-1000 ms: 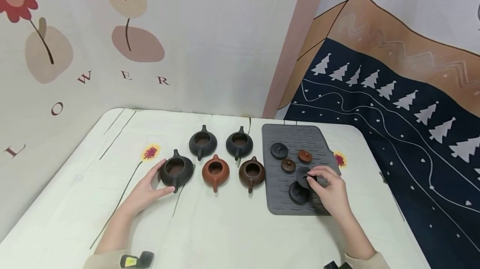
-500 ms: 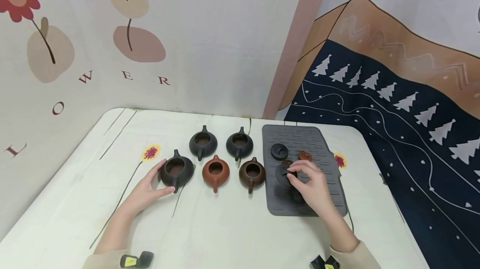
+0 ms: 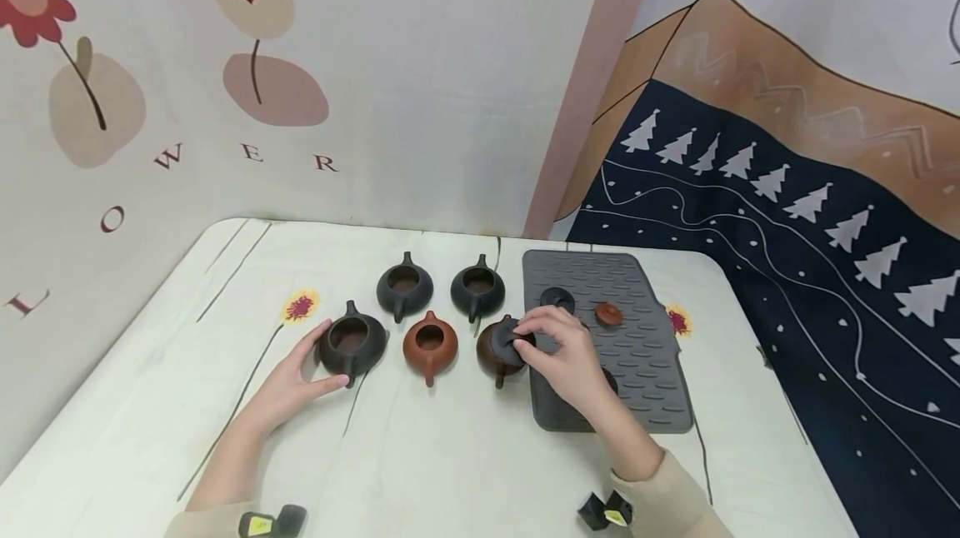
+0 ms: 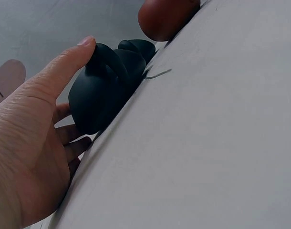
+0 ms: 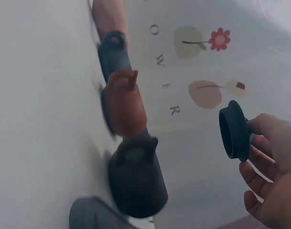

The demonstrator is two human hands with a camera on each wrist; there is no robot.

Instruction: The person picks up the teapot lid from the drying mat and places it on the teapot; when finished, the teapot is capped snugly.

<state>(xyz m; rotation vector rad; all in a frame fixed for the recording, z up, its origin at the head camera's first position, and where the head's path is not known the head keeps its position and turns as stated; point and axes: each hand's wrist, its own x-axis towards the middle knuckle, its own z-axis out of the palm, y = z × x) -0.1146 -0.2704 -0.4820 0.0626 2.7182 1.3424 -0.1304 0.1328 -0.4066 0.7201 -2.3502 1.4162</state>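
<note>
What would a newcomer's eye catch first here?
Probably the right hand, holding a dark lid above the brown teapot at the front row's right end. Next, the orange-red teapot at that row's middle. Beyond the table's right side, navy fabric with white trees stands out.

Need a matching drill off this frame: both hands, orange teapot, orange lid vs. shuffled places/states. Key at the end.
Things
1. left hand
2. orange teapot
3. right hand
4. orange lid

Places/states
A. on the grey mat
B. pinching a dark lid in the air
C. holding the leftmost dark teapot
D. standing with its opening uncovered

Pairs: 1-C, 2-D, 3-B, 4-A
</note>
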